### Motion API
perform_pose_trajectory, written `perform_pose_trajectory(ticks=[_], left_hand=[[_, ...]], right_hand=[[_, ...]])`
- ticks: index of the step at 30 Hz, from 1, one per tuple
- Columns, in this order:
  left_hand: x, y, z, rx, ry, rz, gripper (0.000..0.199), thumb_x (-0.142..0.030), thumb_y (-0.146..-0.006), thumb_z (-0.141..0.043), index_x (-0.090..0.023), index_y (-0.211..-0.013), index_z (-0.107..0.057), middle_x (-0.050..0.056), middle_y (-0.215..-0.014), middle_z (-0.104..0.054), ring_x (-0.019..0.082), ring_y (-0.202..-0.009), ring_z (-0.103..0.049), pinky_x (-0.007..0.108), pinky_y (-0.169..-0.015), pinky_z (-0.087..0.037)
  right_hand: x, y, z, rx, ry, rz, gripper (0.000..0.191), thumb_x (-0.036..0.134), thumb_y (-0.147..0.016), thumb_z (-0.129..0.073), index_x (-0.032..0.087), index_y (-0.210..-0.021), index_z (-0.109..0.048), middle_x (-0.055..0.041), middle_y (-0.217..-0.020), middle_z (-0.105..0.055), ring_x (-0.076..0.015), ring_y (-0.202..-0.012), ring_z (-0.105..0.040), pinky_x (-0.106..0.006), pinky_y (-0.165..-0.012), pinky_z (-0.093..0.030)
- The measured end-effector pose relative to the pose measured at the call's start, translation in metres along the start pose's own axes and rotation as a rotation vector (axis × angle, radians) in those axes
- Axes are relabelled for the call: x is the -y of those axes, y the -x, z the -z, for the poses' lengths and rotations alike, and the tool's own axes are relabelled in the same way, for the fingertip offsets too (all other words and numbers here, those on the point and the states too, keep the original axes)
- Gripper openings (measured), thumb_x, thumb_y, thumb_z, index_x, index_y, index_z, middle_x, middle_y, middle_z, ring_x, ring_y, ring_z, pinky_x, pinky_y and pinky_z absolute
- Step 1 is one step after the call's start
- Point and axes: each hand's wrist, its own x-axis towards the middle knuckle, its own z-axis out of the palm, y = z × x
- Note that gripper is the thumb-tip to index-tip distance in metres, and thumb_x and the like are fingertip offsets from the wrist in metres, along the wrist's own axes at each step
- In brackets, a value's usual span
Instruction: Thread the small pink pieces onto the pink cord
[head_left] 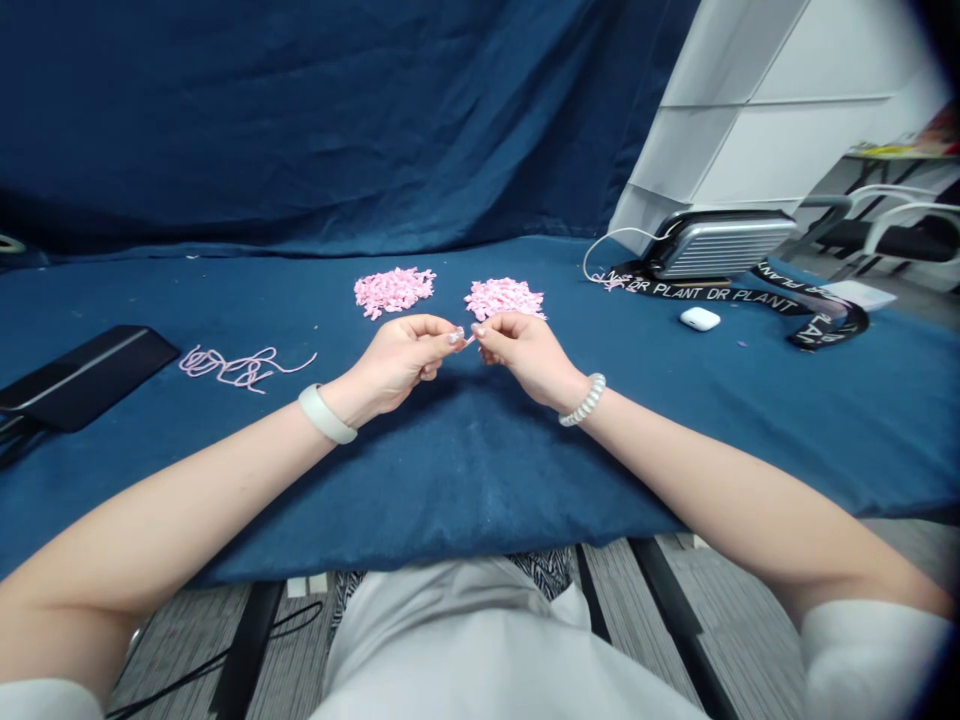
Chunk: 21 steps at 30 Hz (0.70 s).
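**Q:** Grips first. How do they stand?

**A:** The left grip [397, 365] and right grip [521, 355] are both pinching, with fingers curled. Their fingertips meet at the centre, holding one small pale pink piece [466, 339] between them. Its exact form is too small to tell.

**Q:** Location of the piece?

**A:** In the air above the blue cloth-covered desk [465, 470], just near of the gap between two heaps.

**Q:** Those heaps?

**A:** Two piles of small pink pieces, the left heap [394, 292] and the right heap [504, 298], lie side by side toward the far edge, close together. The right grip is nearest them. Left of the left heap lies a loose tangle of pink cord [240, 368].

**Q:** Worn items?

**A:** A white wristband [326, 414] on the left wrist, a white beaded bracelet [583, 398] on the right.

**Q:** Remaining desk items?

**A:** Far left, a flat black case [82, 375]. Far right, a ribbed silver case [720, 245], a black DR PLANT lanyard [750, 295] and a white earbud case [700, 318].
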Motion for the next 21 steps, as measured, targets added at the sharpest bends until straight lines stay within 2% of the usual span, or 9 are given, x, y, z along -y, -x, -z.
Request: perform_pose_trajectory(ticks=[5, 11, 16, 21], left_hand=[[0.002, 0.001, 0.0, 0.014, -0.054, 0.065, 0.023, -0.03, -0.063, -0.077, -0.012, -0.07, -0.065, -0.002, -0.06, -0.054, 0.001, -0.043, -0.035, 0.016, -0.039, -0.025], [0.01, 0.0, 0.004, 0.077, -0.173, 0.089, 0.023, -0.032, -0.064, -0.075, -0.013, -0.074, -0.068, 0.001, -0.066, -0.059, 0.003, -0.045, -0.038, 0.017, -0.04, -0.029], [0.015, 0.0, 0.003, 0.114, -0.318, 0.041, 0.023, -0.033, -0.063, -0.075, -0.014, -0.072, -0.068, -0.001, -0.054, -0.055, 0.006, -0.045, -0.043, 0.018, -0.043, -0.033], [0.016, 0.004, -0.001, 0.166, -0.339, 0.012, 0.02, -0.029, -0.063, -0.075, -0.013, -0.066, -0.063, -0.001, -0.055, -0.057, 0.006, -0.046, -0.046, 0.018, -0.045, -0.036]], right_hand=[[0.0, 0.002, 0.002, -0.035, 0.244, 0.219, 0.022, 0.031, -0.076, -0.063, 0.014, -0.063, -0.056, 0.0013, -0.059, -0.055, -0.0081, -0.057, -0.046, -0.024, -0.058, -0.038], [-0.001, 0.005, 0.002, 0.014, 0.401, 0.366, 0.016, 0.027, -0.079, -0.06, 0.016, -0.066, -0.06, -0.0006, -0.067, -0.061, -0.0115, -0.064, -0.053, -0.026, -0.064, -0.041], [-0.003, 0.007, 0.004, 0.111, 0.491, 0.427, 0.018, 0.026, -0.081, -0.057, 0.019, -0.065, -0.061, -0.002, -0.072, -0.059, -0.0141, -0.07, -0.053, -0.029, -0.072, -0.04], [-0.001, 0.007, 0.003, 0.196, 0.465, 0.401, 0.019, 0.031, -0.079, -0.06, 0.019, -0.064, -0.06, -0.002, -0.071, -0.057, -0.0141, -0.07, -0.051, -0.029, -0.07, -0.039]])
